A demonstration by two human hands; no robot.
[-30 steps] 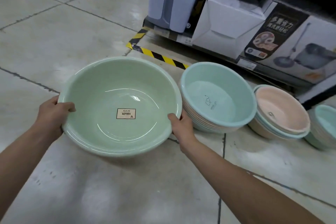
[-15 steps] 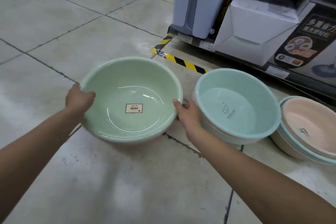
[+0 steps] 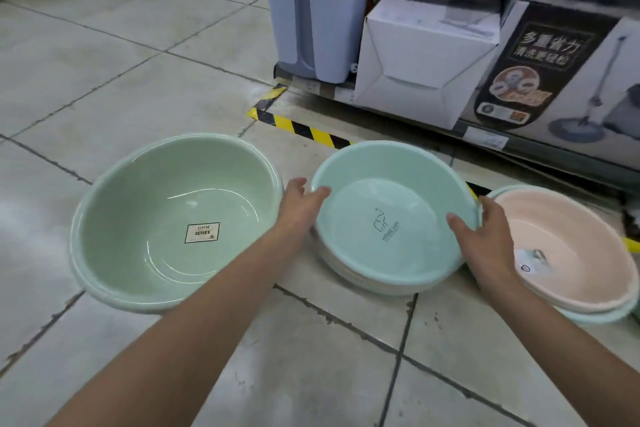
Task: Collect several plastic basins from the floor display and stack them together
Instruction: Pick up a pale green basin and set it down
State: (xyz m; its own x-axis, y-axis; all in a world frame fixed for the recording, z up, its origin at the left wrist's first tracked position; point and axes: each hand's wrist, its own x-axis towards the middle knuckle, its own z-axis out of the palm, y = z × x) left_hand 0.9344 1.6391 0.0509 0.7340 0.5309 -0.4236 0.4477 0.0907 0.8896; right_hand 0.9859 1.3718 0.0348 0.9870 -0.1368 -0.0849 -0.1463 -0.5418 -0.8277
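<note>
- The tiled floor [image 3: 104, 73] carries a row of plastic basins in front of a low shelf of boxed goods.
- The green basin [image 3: 145, 218], the largest, sits on the floor at the left, with no hand on it; a small label [image 3: 202, 232] lies on its bottom.
- The blue basin [image 3: 394, 218] tops a nested pile of basins just right of the green one, tilted slightly.
- The pink basin [image 3: 568, 246] tops another nested pile at the far right.
- A white carton [image 3: 415, 59] and a mop-bucket box [image 3: 561, 73] stand on the shelf behind.
- The left hand [image 3: 299, 204] grips the blue basin's left rim, thumb hooked inside.
- The right hand [image 3: 485, 236] clasps its right rim, thumb inside and fingers outside.
- Yellow-black hazard tape [image 3: 301, 128] marks the floor by the shelf.
</note>
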